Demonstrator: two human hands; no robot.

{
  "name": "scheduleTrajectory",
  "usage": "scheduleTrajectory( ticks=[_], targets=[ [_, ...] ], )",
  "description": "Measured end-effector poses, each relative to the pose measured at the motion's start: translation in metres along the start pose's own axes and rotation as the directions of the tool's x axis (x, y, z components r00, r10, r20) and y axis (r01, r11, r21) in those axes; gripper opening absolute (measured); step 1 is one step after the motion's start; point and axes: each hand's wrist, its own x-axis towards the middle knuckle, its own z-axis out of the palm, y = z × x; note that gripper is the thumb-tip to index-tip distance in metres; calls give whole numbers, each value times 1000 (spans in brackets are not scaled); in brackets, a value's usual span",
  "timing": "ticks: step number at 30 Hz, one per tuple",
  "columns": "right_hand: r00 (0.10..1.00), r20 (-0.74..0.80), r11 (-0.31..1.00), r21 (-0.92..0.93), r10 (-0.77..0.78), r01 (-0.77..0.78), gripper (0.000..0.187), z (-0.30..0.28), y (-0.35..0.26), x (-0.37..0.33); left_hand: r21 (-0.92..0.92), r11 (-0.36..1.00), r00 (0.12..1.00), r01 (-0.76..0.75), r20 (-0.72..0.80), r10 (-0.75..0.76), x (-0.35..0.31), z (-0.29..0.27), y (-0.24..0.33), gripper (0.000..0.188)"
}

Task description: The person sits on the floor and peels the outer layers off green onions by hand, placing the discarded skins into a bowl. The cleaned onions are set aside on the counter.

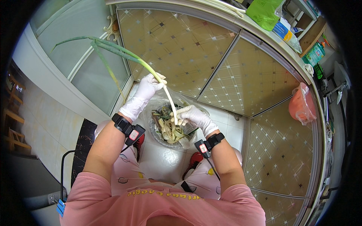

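A long green onion (pixel 149 67) slants across the middle, its white stalk toward me and its green leaves drooping to the far left. My left hand (pixel 147 87), in a white glove, is closed around the stalk where pale green turns white. Lower down, my gloved right hand (pixel 192 115) pinches the white stalk near its end, fingers curled against it. Beneath both hands stands a bin lined with a clear plastic bag (pixel 154 138). Wilted leaves and peeled skins (pixel 169 132) lie inside it. The fingertips of my left hand are partly hidden behind the stalk.
Patterned cabinet doors (pixel 181 49) rise beyond the bin and curve round to the right. An orange-red plastic bag (pixel 302 103) hangs at the right. On the counter are a green bag (pixel 264 14) and a green bottle (pixel 313 54). Red shoes (pixel 193 162) flank the bin.
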Motion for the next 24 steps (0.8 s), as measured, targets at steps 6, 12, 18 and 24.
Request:
scheduleTrajectory(
  ticks=[6,12,18,24],
  targets=[
    [1000,-3,1000,-7,30,-30,25,-3,4,4,-4,999,999,-42,31,42,2,0,-7,26],
    [998,-71,998,-57,0,-4,23,6,5,5,104,994,998,-34,65,27,1,4,-10,24],
    [999,2,981,-189,44,-43,23,7,10,10,188,981,997,-47,75,33,-3,11,-4,22],
    [972,-230,933,-357,-49,-37,27,17,-4,8,103,995,997,-13,78,5,-1,14,-11,17]
  ],
)
